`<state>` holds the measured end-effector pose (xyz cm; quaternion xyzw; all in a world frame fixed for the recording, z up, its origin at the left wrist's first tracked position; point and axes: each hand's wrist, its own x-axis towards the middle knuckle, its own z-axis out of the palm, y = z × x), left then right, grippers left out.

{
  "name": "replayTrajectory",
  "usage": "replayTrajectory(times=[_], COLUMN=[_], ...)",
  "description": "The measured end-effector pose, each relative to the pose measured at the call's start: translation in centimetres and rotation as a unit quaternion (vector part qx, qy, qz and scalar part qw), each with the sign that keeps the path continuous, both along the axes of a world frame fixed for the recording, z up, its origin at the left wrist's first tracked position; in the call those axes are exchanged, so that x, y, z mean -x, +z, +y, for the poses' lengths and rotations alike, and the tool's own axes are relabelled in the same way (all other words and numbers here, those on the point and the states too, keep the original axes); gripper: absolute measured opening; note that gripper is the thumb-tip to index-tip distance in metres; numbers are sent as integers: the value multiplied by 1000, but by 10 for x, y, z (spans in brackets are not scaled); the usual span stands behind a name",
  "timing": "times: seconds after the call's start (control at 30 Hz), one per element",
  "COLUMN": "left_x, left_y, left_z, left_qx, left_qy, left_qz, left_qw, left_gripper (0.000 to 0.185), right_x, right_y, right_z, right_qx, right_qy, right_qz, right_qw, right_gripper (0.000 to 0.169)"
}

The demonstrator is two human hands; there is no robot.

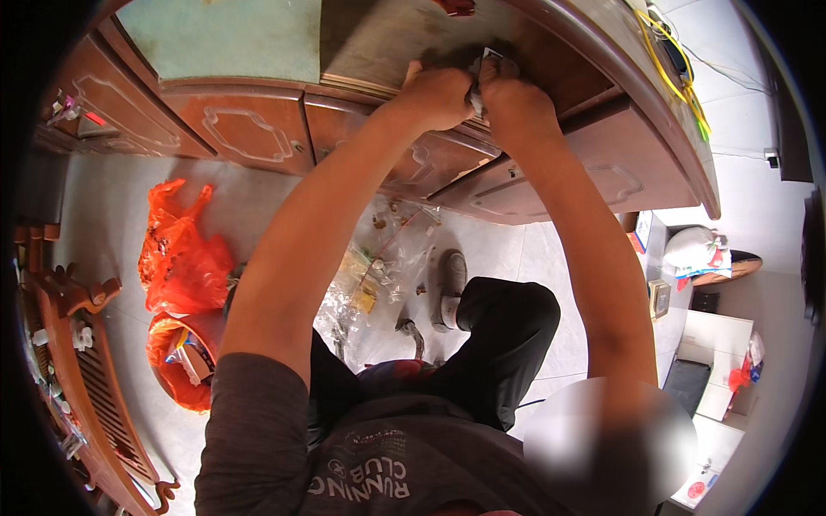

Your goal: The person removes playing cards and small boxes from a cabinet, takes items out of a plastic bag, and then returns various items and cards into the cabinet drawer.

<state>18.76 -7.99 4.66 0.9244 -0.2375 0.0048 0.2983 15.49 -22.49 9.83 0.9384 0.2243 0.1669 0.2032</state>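
Observation:
My right hand grips a small white-and-grey item inside the open upper recess of a brown wooden cabinet. My left hand is curled against the same item from the left, its thumb raised. The fingers hide most of the item, so its kind cannot be told. Both wrists are over the cabinet's front edge, above panelled wooden doors. A pale greenish panel covers the recess's left part. Dark marks stain the wood around my hands.
An orange plastic bag lies on the floor above a bin lined with orange plastic. Crumpled clear plastic spreads between my feet. A wooden chair stands left. A yellow cable lies along the cabinet's right edge.

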Motion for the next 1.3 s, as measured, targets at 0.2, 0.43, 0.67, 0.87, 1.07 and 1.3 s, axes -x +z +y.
replayTrajectory(times=[0.2, 0.43, 0.67, 0.87, 1.07, 1.3], left_x=[-6, -3, -6, 1, 18, 124], left_y=[4, 5, 1, -6, -9, 5], left_z=[0, 1, -2, -8, -3, 23], left_qx=[-14, 0, 1, 13, 33, 116], left_qy=[-16, -5, 8, 26, 83, 19], left_qz=[34, 30, 26, -19, -115, -144], left_qw=[999, 1000, 1000, 999, 989, 983], left_gripper=[31, 30, 28, 26, 36, 50], right_x=[-7, -8, -10, -11, -15, -53], right_y=[10, 13, 13, 8, 4, 3], right_z=[-1, -1, 1, -5, 2, -3], right_qx=[-2, -10, 10, 10, 2, 6], right_qy=[-26, -19, -26, -4, -14, -61], right_qz=[76, 92, 85, 48, 48, 103], right_qw=[997, 996, 996, 999, 999, 993], right_gripper=[36, 30, 27, 32, 37, 40])
